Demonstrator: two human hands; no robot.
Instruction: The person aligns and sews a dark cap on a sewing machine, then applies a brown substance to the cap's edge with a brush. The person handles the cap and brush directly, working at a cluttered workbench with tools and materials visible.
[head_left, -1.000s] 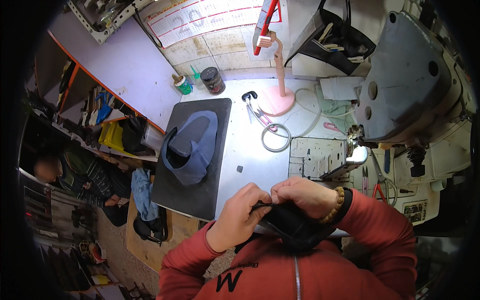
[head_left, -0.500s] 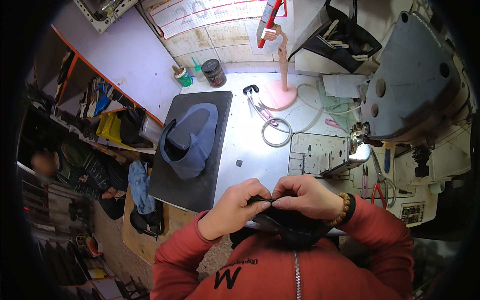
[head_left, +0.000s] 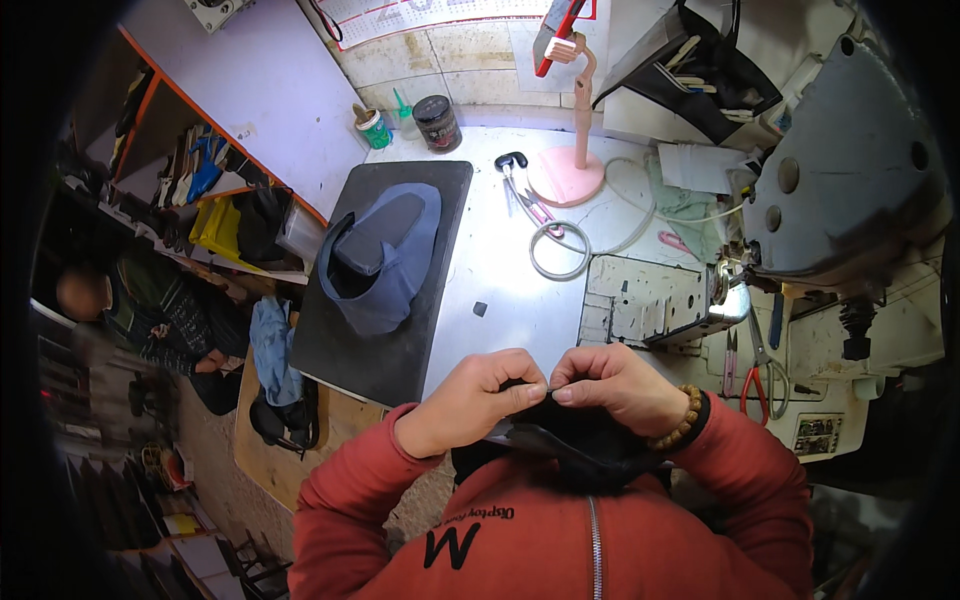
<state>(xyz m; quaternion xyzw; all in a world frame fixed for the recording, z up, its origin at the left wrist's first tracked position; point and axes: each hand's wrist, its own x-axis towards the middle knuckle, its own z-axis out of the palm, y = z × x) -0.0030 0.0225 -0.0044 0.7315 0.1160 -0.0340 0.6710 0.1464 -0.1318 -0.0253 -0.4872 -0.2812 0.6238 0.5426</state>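
Note:
In front of my chest hangs a soft black piece (head_left: 585, 452) that looks like leather, its shape partly hidden by my hands. My right hand (head_left: 615, 390) pinches its upper edge between thumb and forefinger. Close beside it, my left hand (head_left: 482, 400) is also closed in a pinch, tips almost touching the right ones. What those left fingertips hold is too small to make out. On a dark board (head_left: 385, 370) to the left lies a blue-grey shoe upper (head_left: 400, 262) with a dark sole-shaped piece on it.
A sewing machine (head_left: 835, 190) stands at right, its arm (head_left: 650, 300) reaching over the table. Scissors (head_left: 765, 365) lie beside it. Behind are a pink stand (head_left: 567, 178), a coiled tube (head_left: 560, 272) and a dark jar (head_left: 437, 124). Another person (head_left: 165, 310) is at far left.
My fingertips have drawn slightly apart, with the black piece still hanging below them. The whole view has shifted a little; the board and shoe upper keep their places on the table.

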